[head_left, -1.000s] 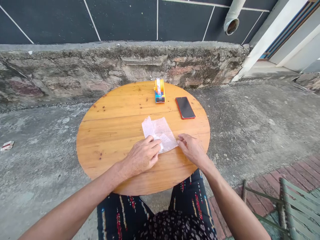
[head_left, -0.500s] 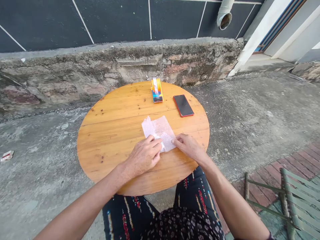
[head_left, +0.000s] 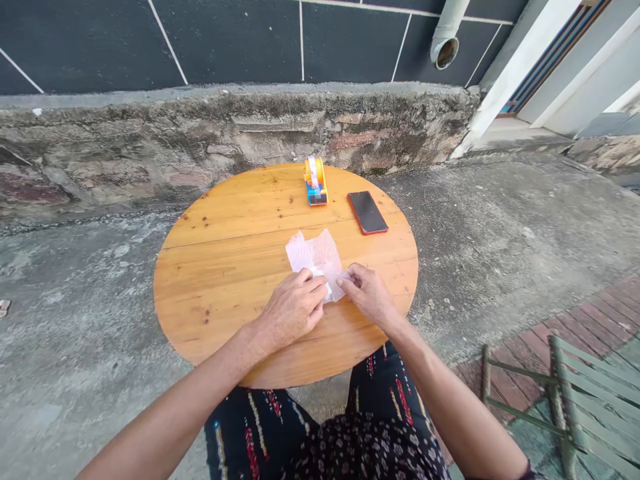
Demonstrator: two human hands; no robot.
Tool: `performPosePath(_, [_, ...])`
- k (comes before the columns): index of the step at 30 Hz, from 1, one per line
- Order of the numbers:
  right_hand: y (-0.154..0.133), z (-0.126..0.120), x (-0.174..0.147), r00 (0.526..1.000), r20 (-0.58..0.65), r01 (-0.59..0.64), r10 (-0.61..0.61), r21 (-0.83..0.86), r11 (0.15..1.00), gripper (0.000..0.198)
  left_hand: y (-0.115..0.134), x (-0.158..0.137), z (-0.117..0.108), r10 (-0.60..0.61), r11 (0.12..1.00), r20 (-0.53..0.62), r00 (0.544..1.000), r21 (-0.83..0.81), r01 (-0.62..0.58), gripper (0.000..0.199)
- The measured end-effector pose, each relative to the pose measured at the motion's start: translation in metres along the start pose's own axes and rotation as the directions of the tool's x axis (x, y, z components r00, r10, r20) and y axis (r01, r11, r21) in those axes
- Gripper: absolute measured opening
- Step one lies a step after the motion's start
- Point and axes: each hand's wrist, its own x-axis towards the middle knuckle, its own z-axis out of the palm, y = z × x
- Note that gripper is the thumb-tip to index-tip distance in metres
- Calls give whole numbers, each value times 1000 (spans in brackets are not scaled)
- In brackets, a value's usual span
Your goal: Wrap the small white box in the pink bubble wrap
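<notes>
A translucent, pinkish-white sheet of bubble wrap (head_left: 325, 251) lies near the middle of the round wooden table (head_left: 220, 267). My left hand (head_left: 299, 305) rests on its near left part, the fingers curled and closed over the wrap. Under those fingertips a whiter patch shows; whether it is a separate item or folded wrap I cannot tell. The right edge of the sheet is pinched between the thumb and forefinger of my right hand (head_left: 369, 295), and that side is lifted and folding inward.
A yellow and blue tape dispenser (head_left: 316, 181) stands at the table's far edge. To its right lies a phone (head_left: 367, 212) in a red case. Beyond is a stone wall base (head_left: 280, 130); a green slatted chair (head_left: 590, 400) is at the lower right.
My right hand has moved slightly left, bringing the right edge of the bubble wrap inward, so the sheet looks narrower. My left hand stays in nearly the same place.
</notes>
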Motion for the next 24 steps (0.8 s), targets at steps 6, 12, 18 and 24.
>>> performPosePath(6, [-22,15,-11,997,-57,47,-48,-6,999,14,-1,-2,5,-17,1000,-34,999,-22,16,14])
performPosePath(12, [-25,23,-15,996,-42,79,-78,24,997,10,0,-7,7,-32,999,-31,999,-12,32,12])
performPosePath(18, [-23,25,-15,992,-37,118,-117,26,993,12,1,-13,13,-100,994,-165,981,-54,93,17])
performPosePath(24, [-22,23,-14,981,0,193,-194,38,980,16,2,-17,15,-131,986,-175,976,-126,110,17])
